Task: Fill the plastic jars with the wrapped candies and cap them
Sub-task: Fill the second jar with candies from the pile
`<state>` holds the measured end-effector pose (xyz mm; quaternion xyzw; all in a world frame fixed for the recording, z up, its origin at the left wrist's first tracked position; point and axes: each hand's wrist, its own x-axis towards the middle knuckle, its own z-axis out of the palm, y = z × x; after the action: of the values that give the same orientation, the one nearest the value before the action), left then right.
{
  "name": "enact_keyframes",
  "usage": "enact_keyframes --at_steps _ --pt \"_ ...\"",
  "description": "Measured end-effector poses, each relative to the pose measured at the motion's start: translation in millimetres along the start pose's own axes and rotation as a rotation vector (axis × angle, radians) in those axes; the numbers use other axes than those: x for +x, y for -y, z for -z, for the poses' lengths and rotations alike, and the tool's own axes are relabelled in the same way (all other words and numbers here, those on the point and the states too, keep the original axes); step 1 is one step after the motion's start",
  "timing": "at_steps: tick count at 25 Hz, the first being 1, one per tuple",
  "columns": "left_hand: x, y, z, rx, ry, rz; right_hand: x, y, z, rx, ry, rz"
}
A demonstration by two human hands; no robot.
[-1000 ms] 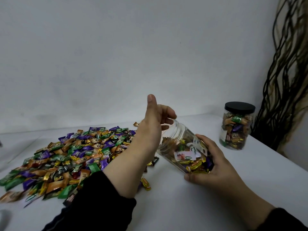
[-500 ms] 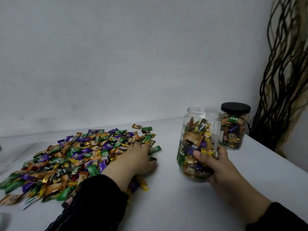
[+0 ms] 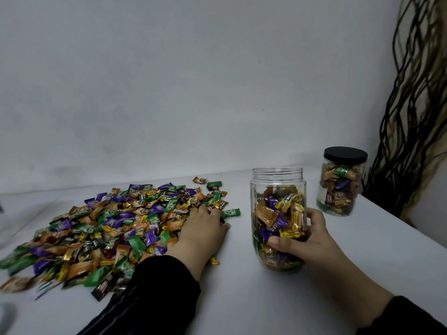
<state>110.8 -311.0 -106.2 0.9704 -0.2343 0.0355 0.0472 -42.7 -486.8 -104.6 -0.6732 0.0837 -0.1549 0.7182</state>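
The spread of wrapped candies (image 3: 116, 228) covers the white table (image 3: 266, 305) to the left of the open jar (image 3: 278, 218) and is the biggest thing to deal with: each piece looks light, with slick, crinkly foil, so a loose heap is likely to slide and spill from a grasp; a cupped scoop from the heap's near edge should hold more than a pinch. The open jar stands upright, roughly two-thirds filled, its threaded mouth uncovered; clear plastic of this sort is probably stiff but light and smooth, best steadied low around the body. The right hand (image 3: 302, 240) does that, thumb across the front and fingers wrapped behind. Behind the open jar to its right, well apart, stands the capped jar (image 3: 341, 187) with its black lid. The left hand (image 3: 203, 230) rests on the heap's edge nearest the open jar, fingers curled down into the candies; whether they grip any I cannot tell.
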Motion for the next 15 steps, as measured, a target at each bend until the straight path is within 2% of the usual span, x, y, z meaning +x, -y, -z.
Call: enact_keyframes --at_steps 4,7,10,12,15 --pt "4 2 1 0.056 -0.029 -0.021 -2 2 -1 -0.031 -0.005 0.038" --pt "6 10 3 0.01 -0.066 -0.029 -2 2 -1 -0.076 -0.031 0.068" --pt "6 22 14 -0.092 -0.231 0.004 -5 4 3 -0.154 -0.021 0.117" --pt "5 27 24 -0.292 -0.368 0.048 -7 6 3 -0.196 -0.009 0.129" --pt "-1 18 50 -0.894 -0.55 0.154 -8 10 3 -0.294 0.002 0.17"
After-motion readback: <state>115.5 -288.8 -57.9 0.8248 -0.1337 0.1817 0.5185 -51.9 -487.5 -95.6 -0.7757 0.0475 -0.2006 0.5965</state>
